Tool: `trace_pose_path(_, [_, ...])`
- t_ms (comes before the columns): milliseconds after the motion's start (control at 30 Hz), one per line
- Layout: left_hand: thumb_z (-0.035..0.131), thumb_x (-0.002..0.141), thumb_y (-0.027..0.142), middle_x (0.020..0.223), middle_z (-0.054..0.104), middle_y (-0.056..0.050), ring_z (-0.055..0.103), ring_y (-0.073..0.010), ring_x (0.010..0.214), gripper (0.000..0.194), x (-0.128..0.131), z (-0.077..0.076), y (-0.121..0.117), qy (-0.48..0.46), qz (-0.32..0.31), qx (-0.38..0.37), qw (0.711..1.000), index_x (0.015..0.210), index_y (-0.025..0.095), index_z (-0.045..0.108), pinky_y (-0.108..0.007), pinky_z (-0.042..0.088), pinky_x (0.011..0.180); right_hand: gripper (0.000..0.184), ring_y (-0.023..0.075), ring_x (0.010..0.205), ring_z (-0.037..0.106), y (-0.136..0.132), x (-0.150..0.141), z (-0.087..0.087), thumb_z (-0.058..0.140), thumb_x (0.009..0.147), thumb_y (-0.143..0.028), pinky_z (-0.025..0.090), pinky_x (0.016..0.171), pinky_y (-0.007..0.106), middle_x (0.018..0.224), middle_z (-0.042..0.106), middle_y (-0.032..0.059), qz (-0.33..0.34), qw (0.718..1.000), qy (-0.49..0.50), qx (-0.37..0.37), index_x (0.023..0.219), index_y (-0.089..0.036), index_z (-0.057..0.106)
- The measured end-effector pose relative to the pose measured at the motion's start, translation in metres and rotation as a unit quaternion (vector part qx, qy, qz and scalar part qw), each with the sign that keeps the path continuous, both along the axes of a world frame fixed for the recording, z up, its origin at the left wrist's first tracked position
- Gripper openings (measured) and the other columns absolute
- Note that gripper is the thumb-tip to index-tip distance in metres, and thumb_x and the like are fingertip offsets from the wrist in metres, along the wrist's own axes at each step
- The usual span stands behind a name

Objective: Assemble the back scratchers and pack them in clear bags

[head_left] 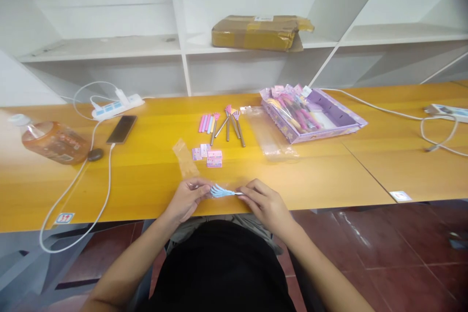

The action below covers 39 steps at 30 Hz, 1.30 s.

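Near the table's front edge I hold a light blue hand-shaped back scratcher (222, 191). My right hand (263, 203) pinches its thin metal rod. My left hand (189, 200) is closed at the claw tips, with shiny clear film of a plastic bag (195, 185) about its fingers. How far the bag covers the scratcher is hard to tell. Beyond my hands lie small printed cards (214, 159) and another clear bag (184, 158). Farther back are several back scratchers (227, 124) with pink, orange and purple heads, beside a row of pastel handle tubes (206, 123).
A purple display box (329, 131) with packaged pieces stands back right, beside long clear bags (268, 136). On the left are a bottle (54, 142), a phone (122, 129), a power strip (119, 106) and looping white cable. A taped carton (252, 33) rests on the shelf.
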<state>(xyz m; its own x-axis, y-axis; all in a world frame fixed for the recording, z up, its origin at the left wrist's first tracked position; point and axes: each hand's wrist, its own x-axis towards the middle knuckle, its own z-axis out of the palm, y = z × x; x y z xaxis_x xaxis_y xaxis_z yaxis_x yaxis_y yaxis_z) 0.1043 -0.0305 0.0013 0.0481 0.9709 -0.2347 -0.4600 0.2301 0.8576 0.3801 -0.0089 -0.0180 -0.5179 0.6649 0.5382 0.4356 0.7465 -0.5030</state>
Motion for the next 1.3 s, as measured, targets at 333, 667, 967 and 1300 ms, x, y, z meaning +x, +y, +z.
trace_pose_path(333, [0.112,0.053,0.042,0.078,0.083,-0.010,0.076,-0.0189,0.071,0.044,0.001,-0.003,0.000,0.038,0.019,-0.012,0.999,0.076,0.014,0.088,-0.029,0.063,0.072,0.022,0.0207,0.087,0.072,-0.002,0.001,0.005,0.060,0.112,-0.019,0.062,0.075,0.033,0.103,0.071,0.0089,0.006,1.000,-0.012,0.003,0.130,-0.023,0.074])
trace_pose_path(667, [0.112,0.050,0.040,0.083,0.084,-0.008,0.077,-0.0180,0.075,0.045,0.003,-0.003,0.000,0.026,0.039,-0.014,0.999,0.077,0.015,0.087,-0.027,0.065,0.071,0.021,0.0196,0.083,0.071,-0.009,-0.008,0.001,0.059,0.112,-0.018,0.061,0.073,0.031,0.101,0.069,0.0087,0.015,1.000,-0.006,-0.021,0.128,-0.020,0.074])
trace_pose_path(967, [0.108,0.061,0.043,0.085,0.085,-0.007,0.079,-0.0214,0.080,0.042,0.004,-0.004,-0.004,0.045,0.002,0.007,0.999,0.085,0.016,0.088,-0.034,0.068,0.079,0.023,0.0196,0.084,0.073,-0.014,-0.016,0.005,0.059,0.114,-0.020,0.063,0.074,0.032,0.100,0.071,0.0085,0.010,1.000,0.002,-0.022,0.130,-0.020,0.074])
trace_pose_path(1300, [0.094,0.080,0.058,0.097,0.088,-0.012,0.081,-0.0254,0.085,0.047,0.004,-0.008,-0.006,0.137,-0.081,0.059,0.985,0.098,0.015,0.088,-0.037,0.066,0.088,0.025,0.0204,0.084,0.073,-0.019,-0.026,0.012,0.057,0.114,-0.022,0.063,0.077,0.033,0.098,0.070,0.0073,0.011,0.997,0.013,-0.080,0.130,-0.024,0.076])
